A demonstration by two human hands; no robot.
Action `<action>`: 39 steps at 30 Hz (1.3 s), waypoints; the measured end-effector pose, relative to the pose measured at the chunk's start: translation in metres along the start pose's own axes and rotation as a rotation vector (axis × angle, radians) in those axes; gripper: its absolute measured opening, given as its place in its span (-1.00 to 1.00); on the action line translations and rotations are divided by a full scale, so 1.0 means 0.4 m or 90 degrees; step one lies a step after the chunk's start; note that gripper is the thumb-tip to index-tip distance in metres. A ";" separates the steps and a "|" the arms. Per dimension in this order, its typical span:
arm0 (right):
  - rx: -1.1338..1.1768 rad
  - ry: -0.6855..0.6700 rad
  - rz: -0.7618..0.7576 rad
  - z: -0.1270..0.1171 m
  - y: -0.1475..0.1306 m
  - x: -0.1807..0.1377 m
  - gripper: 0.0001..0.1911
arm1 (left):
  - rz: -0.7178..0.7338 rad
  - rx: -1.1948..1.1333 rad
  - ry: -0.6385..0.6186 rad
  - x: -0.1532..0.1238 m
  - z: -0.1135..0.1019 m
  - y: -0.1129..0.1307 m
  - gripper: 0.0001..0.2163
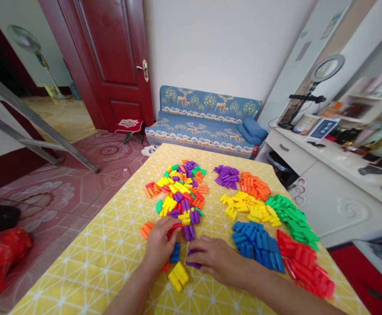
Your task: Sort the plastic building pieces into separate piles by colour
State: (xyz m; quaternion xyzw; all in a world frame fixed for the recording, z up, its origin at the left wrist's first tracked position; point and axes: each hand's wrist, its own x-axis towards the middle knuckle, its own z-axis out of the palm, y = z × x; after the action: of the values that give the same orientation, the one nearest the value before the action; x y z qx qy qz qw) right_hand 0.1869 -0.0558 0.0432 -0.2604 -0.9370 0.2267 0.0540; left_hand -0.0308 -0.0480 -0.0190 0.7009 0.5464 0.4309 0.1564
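Observation:
On a table with a yellow patterned cloth (pixel 105 258), my left hand (pixel 159 243) is closed at the near edge of a mixed-colour pile of plastic toy blocks (pixel 180 186). A red block (pixel 175 226) shows at its fingertips. My right hand (pixel 215 259) has its fingers curled over a purple block (pixel 194 259), partly hidden. Between the hands lies a blue block (pixel 175 253), with a yellow block (pixel 178 276) nearer to me. A purple block (pixel 188 232) sits just beyond my right fingertips. An orange block (pixel 145 229) lies left of my left hand.
To the right are single-colour piles: purple (pixel 226 176), orange (pixel 254 186), yellow (pixel 250 207), green (pixel 292 220), blue (pixel 258 246) and red (pixel 305 264). A blue sofa (pixel 200 124) stands behind the table. A white cabinet (pixel 338 201) is at the right, a metal ladder (pixel 36 118) at the left.

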 end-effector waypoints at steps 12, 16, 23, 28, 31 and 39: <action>-0.102 -0.077 0.102 -0.046 0.000 -0.010 -0.76 | -0.007 0.004 -0.016 -0.001 -0.003 0.003 -0.82; -0.193 0.088 0.242 -0.187 0.141 0.045 -0.76 | -0.003 0.009 -0.018 0.002 -0.003 0.003 -0.82; -0.338 0.175 0.529 -0.345 0.456 0.176 -0.58 | -0.016 0.005 -0.014 -0.002 -0.005 0.006 -0.82; -0.359 0.131 0.531 -0.333 0.529 0.256 -0.62 | -0.026 -0.002 -0.014 -0.002 -0.004 0.006 -0.82; -0.372 0.098 0.508 -0.323 0.537 0.290 -0.65 | -0.025 -0.003 -0.009 -0.002 -0.003 0.004 -0.83; -0.394 0.076 0.474 -0.294 0.541 0.283 -0.70 | -0.030 -0.006 -0.015 -0.003 -0.003 0.005 -0.82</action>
State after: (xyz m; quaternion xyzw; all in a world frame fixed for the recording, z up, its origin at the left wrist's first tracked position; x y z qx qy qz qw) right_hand 0.2155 0.2136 0.0482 -0.5943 -0.7987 -0.0742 -0.0571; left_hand -0.0304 -0.0498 -0.0175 0.6920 0.5589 0.4216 0.1761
